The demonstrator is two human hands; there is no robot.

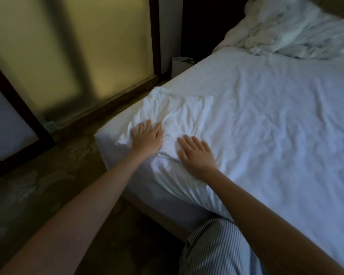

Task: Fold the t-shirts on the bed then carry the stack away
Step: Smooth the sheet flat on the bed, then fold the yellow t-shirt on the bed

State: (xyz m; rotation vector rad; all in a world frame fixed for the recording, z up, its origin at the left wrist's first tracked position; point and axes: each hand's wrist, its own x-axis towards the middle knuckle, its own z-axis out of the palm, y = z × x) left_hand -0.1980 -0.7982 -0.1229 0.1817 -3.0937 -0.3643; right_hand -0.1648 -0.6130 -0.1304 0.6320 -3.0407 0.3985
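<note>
- At the far left: frosted panels [48,56] in dark frames.
- left hand [146,136]: fingers straight, palm down, pressing the t-shirt near the bed's corner.
- t-shirt [187,114]: white, wrinkled, lying on the near-left corner of the bed [286,135].
- right hand [195,153]: fingers straight, slightly spread, flat on the t-shirt, near the left hand, apart.
- duvet [296,26]: crumpled, far right end.

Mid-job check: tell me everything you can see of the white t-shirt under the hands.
The white t-shirt looks like thin, soft fabric. It is heavily wrinkled and lies spread on the near left corner of the bed, almost blending with the white sheet. Both hands rest flat on it with straight fingers, the left hand toward its left side and the right hand beside it. No print shows, and the neckline cannot be made out.
</note>
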